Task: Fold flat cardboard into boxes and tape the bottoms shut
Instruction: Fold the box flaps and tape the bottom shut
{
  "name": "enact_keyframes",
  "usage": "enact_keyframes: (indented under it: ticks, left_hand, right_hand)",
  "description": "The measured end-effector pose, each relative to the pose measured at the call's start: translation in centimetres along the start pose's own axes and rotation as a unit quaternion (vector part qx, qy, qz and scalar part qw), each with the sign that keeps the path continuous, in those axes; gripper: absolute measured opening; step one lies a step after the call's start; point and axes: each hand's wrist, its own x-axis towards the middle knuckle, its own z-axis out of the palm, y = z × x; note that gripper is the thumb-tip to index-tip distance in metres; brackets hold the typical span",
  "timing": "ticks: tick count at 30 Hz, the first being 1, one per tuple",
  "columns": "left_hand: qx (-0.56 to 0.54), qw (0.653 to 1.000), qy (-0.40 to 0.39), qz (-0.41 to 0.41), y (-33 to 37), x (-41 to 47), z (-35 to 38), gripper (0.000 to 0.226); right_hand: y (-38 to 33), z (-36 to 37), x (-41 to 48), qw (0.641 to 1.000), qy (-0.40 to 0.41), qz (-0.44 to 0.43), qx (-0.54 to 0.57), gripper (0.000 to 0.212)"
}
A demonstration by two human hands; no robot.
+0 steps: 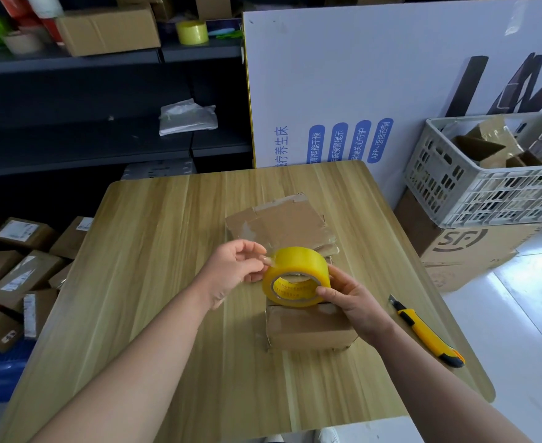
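A yellow tape roll (298,266) is held above a small folded cardboard box (308,327) on the wooden table (154,251). My right hand (349,298) grips the roll from its right side, thumb at the core. My left hand (234,266) pinches the loose tape end at the roll's upper left edge. Behind the roll lies a stack of flat cardboard pieces (282,222) with old tape on them.
A yellow utility knife (426,334) lies on the table to the right. A white plastic crate (487,193) with cardboard scraps sits on a brown box at far right. Several small boxes (17,260) lie on the floor at left. Dark shelves stand behind.
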Motion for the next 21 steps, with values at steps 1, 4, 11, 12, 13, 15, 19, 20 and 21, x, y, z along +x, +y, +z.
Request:
enact_keyframes:
  ticks: [1, 4, 11, 12, 13, 15, 19, 20, 21]
  left_hand:
    - [-0.050, 0.998, 0.001, -0.030, 0.1, 0.1, 0.0, 0.011]
    - [-0.105, 0.991, 0.028, -0.080, 0.0, 0.3, 0.2, 0.005]
    - [-0.094, 0.991, 0.090, -0.035, -0.3, 0.4, 1.4, 0.027]
    - [-0.107, 0.989, 0.100, -0.006, -0.3, 0.4, 1.4, 0.028]
    - [-0.113, 0.987, 0.110, 0.023, -0.4, 0.4, 1.5, 0.029]
    - [-0.105, 0.984, 0.127, 0.071, -0.8, 0.2, 1.7, 0.029]
    - [-0.053, 0.985, 0.139, 0.087, -1.8, 0.2, 1.6, 0.021]
    - [-0.051, 0.987, 0.132, 0.079, -2.0, 0.3, 1.5, 0.019]
    - [-0.059, 0.988, 0.125, 0.070, -2.1, 0.3, 1.5, 0.017]
  right_hand:
    - [0.0, 0.0, 0.0, 1.000, -0.002, 0.000, 0.000, 0.058]
    - [0.0, 0.0, 0.0, 1.000, -0.010, -0.001, 0.004, 0.056]
    - [0.2, -0.1, -0.1, 1.000, -0.012, -0.008, 0.016, 0.055]
    - [0.1, 0.0, -0.1, 1.000, -0.012, -0.008, 0.020, 0.055]
    - [0.1, 0.0, -0.1, 1.000, -0.012, -0.009, 0.024, 0.056]
    - [0.3, -0.1, 0.0, 1.000, -0.014, -0.008, 0.026, 0.068]
    - [0.5, -0.1, 0.1, 1.000, -0.008, -0.008, 0.012, 0.065]
    - [0.4, 0.0, 0.0, 1.000, -0.008, -0.004, -0.001, 0.061]
    - [0.5, 0.0, 0.0, 1.000, -0.010, 0.001, -0.025, 0.059]
